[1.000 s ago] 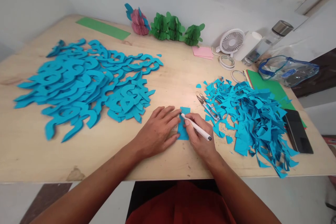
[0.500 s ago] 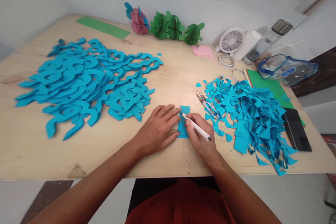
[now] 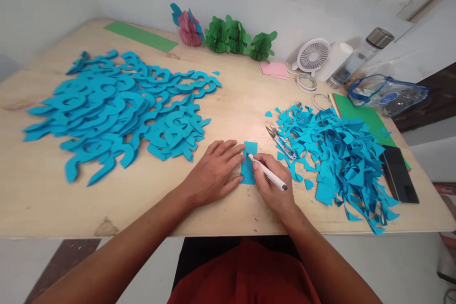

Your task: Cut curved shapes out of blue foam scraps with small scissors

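A small blue paper rectangle (image 3: 248, 175) lies on the wooden table in front of me. My left hand (image 3: 218, 168) rests flat beside it, fingers spread, with the fingertips on its left edge and on what looks like a pale template, mostly hidden. In my right hand (image 3: 271, 178) is a white pen (image 3: 268, 172), its tip on the upper part of the paper. Scissors (image 3: 280, 141) lie to the right of the paper, by a heap of blue paper scraps (image 3: 342, 152).
Cut blue paper shapes (image 3: 107, 99) are piled at left, near a green strip (image 3: 140, 36). Folded paper figures (image 3: 228, 35) line the wall. At right are a fan (image 3: 313, 54), tape rolls (image 3: 306, 83), a bottle (image 3: 359, 57), a clear pouch (image 3: 388, 95) and a phone (image 3: 401, 173).
The pen tip has shifted slightly to the right on the blue paper. The view has tilted a little; my left hand stays in place.
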A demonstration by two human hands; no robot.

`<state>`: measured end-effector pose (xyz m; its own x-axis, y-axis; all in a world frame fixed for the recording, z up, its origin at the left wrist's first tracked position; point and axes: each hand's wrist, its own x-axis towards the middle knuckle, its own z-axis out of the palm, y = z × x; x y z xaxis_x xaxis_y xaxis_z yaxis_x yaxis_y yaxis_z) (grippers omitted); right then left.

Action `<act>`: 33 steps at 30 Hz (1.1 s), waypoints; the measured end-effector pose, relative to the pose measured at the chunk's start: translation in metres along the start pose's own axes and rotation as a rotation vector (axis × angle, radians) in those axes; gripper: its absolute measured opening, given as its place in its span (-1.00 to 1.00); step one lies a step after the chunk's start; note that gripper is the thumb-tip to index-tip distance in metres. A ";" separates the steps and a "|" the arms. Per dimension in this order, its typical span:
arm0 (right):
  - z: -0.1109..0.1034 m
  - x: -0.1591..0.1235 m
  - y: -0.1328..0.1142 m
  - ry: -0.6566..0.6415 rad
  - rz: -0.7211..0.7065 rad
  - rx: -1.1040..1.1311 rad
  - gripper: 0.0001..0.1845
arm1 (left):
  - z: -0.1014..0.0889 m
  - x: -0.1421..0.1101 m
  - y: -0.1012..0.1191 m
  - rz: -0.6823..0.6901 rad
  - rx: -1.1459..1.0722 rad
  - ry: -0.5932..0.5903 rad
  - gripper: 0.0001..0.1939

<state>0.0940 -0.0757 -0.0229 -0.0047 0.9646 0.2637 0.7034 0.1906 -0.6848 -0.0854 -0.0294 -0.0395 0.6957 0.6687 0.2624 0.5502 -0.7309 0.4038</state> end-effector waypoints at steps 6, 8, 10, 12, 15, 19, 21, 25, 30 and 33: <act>-0.001 -0.002 0.000 0.000 0.023 -0.016 -0.81 | 0.001 -0.001 -0.001 0.013 0.002 0.016 -0.62; -0.001 -0.002 -0.001 -0.001 0.028 -0.012 -0.81 | 0.001 -0.001 -0.001 0.018 0.007 0.023 -0.63; -0.002 -0.003 -0.001 0.000 0.032 -0.009 -0.82 | 0.001 -0.001 -0.001 0.019 0.009 0.025 -0.63; -0.002 -0.003 -0.002 0.003 0.039 -0.004 -0.82 | 0.001 -0.001 -0.001 0.017 0.009 0.022 -0.63; -0.003 -0.003 -0.003 0.003 0.052 0.013 -0.82 | 0.002 -0.001 -0.001 0.019 0.004 0.022 -0.63; -0.003 -0.004 -0.004 -0.002 0.068 0.046 -0.82 | 0.002 -0.001 -0.001 0.025 0.004 0.028 -0.63; -0.003 -0.005 -0.004 -0.006 0.079 0.064 -0.82 | 0.002 -0.001 -0.001 0.026 0.005 0.029 -0.64; -0.003 -0.004 -0.003 -0.016 0.107 0.107 -0.82 | 0.002 -0.001 -0.001 0.031 0.005 0.027 -0.64; -0.004 -0.002 -0.002 -0.030 0.136 0.150 -0.82 | 0.002 -0.001 -0.002 0.032 -0.001 0.023 -0.64; -0.004 -0.001 -0.003 -0.030 0.145 0.162 -0.82 | 0.001 -0.001 -0.002 0.028 -0.010 0.018 -0.65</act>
<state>0.0949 -0.0781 -0.0183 0.0659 0.9885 0.1359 0.5747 0.0738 -0.8151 -0.0867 -0.0287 -0.0416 0.7023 0.6504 0.2892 0.5262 -0.7480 0.4044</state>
